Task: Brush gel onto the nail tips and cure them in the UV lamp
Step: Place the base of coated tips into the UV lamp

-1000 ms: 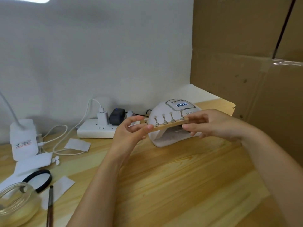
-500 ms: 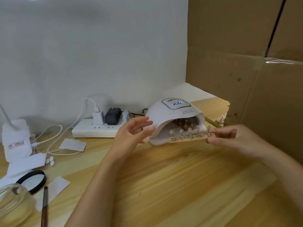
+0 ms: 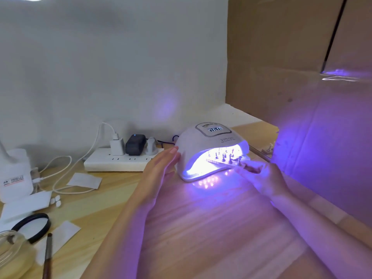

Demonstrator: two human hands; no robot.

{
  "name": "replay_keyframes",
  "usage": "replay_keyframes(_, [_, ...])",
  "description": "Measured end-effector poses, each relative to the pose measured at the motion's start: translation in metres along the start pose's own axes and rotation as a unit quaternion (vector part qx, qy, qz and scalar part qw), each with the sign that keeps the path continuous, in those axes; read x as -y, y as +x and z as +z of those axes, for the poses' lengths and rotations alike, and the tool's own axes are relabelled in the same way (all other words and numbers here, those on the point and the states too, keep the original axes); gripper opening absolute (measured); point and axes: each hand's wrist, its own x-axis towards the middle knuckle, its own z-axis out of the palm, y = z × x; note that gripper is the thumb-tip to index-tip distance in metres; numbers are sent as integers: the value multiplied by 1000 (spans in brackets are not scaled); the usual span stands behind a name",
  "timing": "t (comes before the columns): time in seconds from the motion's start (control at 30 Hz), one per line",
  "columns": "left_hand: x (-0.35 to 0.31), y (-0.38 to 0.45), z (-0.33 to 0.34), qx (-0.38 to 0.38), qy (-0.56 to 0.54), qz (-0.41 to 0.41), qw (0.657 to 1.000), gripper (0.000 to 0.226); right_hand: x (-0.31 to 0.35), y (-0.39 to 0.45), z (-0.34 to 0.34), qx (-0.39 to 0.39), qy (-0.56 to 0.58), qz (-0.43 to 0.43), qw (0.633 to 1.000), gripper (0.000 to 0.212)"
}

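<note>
The table is of light wood with long grain lines, and purple light falls on its middle part. Behind it stands a pale grey wall, and at the right side a big brown cardboard sheet closes the place.

The UV lamp is a white dome that stands on the table near the back, and its opening faces the person and a little to the right. It is lit inside, and a small display on its top shows digits. The wooden strip with the nail tips on little stands lies in the opening, with its long axis running from left to right, slightly slanted, and its right end comes out at the mouth of the lamp.

The left hand is released, with straight fingers touching the left side of the dome. The right hand is at the right end of the strip, and its fingers seem to pinch that end, though the glare makes it hard to see.

At the left are a white power strip with plugs, white paper pieces, a glass jar, a black lid and a brush.
</note>
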Motion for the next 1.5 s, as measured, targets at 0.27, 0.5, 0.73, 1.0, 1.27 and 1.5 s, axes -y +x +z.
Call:
replay_keyframes(0.27, [1, 3, -2, 1, 10, 1, 1000, 51, 17, 14, 42, -6, -165, 11, 986, 32])
replay_keyframes(0.5, [3, 4, -2, 0, 10, 5, 1000, 45, 32, 21, 57, 5, -209, 71, 975, 36])
replay_keyframes(0.73, [4, 6, -3, -3, 4, 6, 1000, 42, 41, 14, 42, -7, -230, 1, 973, 24])
replay_keyframes(1.0, [6, 6, -3, -7, 26, 17, 999, 18, 80, 28, 6, -27, -195, -220, 955, 23])
replay_keyframes(1.27, [7, 7, -4, -4, 25, 19, 1000, 18, 98, 68, 31, 96, -370, -116, 917, 41])
replay_keyframes(1.5, [6, 5, -4, -1, 27, 20, 999, 29, 105, 73, 34, 79, -477, -180, 857, 37])
